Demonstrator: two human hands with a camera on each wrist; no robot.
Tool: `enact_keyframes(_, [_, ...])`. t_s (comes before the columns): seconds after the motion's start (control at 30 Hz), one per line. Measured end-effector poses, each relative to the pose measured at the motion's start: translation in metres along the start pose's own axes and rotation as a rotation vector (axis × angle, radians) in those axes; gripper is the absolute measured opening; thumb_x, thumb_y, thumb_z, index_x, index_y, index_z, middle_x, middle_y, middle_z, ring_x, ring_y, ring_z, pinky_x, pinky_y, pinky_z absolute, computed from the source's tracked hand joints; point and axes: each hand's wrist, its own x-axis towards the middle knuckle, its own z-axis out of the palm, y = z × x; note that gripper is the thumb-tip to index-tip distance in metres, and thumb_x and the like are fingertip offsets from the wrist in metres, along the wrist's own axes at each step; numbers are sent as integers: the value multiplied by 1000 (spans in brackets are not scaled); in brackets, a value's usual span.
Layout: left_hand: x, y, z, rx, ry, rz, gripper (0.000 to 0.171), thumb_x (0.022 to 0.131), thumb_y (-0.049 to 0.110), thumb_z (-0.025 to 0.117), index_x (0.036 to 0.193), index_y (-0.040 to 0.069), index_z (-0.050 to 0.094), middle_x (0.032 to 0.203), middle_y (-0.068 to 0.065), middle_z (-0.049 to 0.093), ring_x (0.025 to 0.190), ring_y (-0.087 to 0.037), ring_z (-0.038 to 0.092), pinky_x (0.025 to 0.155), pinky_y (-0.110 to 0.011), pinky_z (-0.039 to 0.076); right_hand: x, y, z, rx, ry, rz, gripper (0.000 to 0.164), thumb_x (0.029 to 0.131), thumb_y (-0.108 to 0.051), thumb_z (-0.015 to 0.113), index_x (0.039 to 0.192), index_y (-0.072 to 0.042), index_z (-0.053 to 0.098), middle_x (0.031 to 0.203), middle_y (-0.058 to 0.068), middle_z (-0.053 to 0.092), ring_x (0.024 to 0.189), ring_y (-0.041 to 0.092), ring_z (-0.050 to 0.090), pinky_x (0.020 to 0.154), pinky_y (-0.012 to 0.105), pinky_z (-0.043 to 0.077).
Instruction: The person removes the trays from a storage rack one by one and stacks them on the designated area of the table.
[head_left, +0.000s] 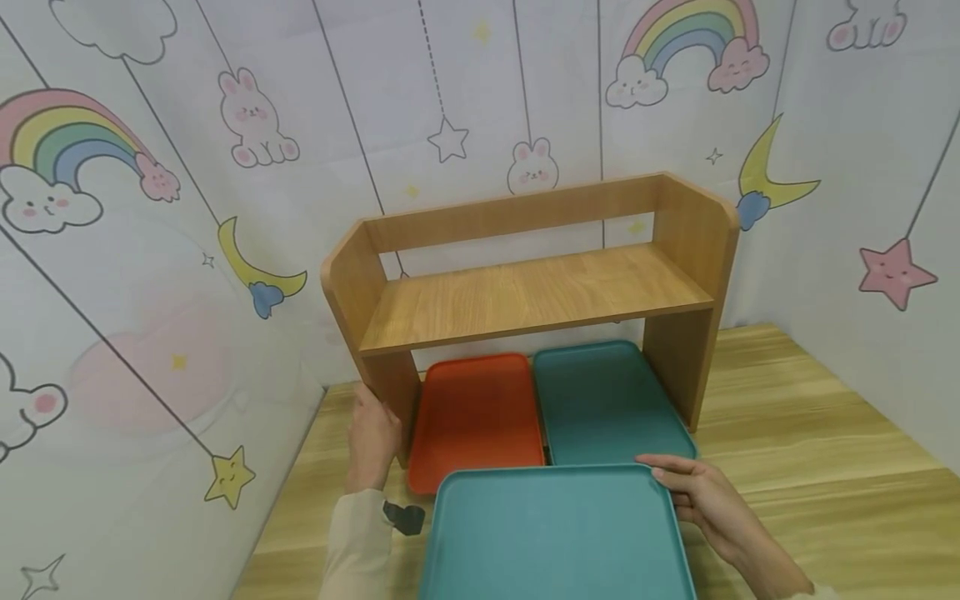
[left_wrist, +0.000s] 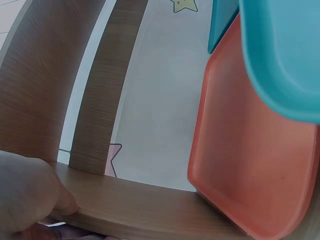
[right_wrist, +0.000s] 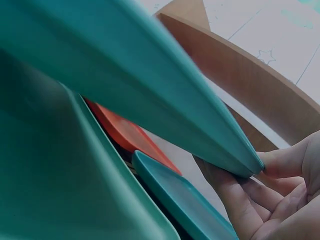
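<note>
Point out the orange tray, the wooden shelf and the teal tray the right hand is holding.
orange tray (head_left: 474, 417), head view, its flat floor.
wooden shelf (head_left: 525, 296), head view, its top board.
teal tray in the right hand (head_left: 555, 533), head view, its flat floor.

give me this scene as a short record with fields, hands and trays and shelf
left hand: left hand grips the left side panel of the small wooden desk shelf
right hand: right hand holds the right rim of the near teal plastic tray, which is lifted above the others
under shelf: orange rectangular plastic tray on the left, second teal plastic tray on the right, side by side
surface: light wooden table
backdrop: cartoon wall covering with rainbows, rabbits, moons, stars
</note>
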Motion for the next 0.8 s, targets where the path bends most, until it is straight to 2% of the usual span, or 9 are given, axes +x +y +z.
enact_keyframes(0.33, [-1,1,-1,-14,8,16,30,92,4,44,117,-8,33,105,-34,56,93,-53,58,76,-60,45,5,7,-3,-2,7,30,48,98,-29,52,139,-5,47,109,-4,66,93,14,68,80,34,55])
enact_keyframes(0.6, [-2,-1,0,-20,15,26,30,92,3,44,117,-9,34,104,-34,56,92,-54,58,76,-60,45,11,19,-6,23,-10,47,42,98,-26,52,135,-9,53,104,-3,69,91,12,68,78,32,55])
enact_keyframes(0.8, [-2,-1,0,-19,25,40,29,91,2,44,116,-9,34,103,-34,56,91,-53,58,75,-60,46,17,30,-9,51,-26,57,44,98,-25,52,137,-5,51,104,-2,69,90,13,69,78,32,56])
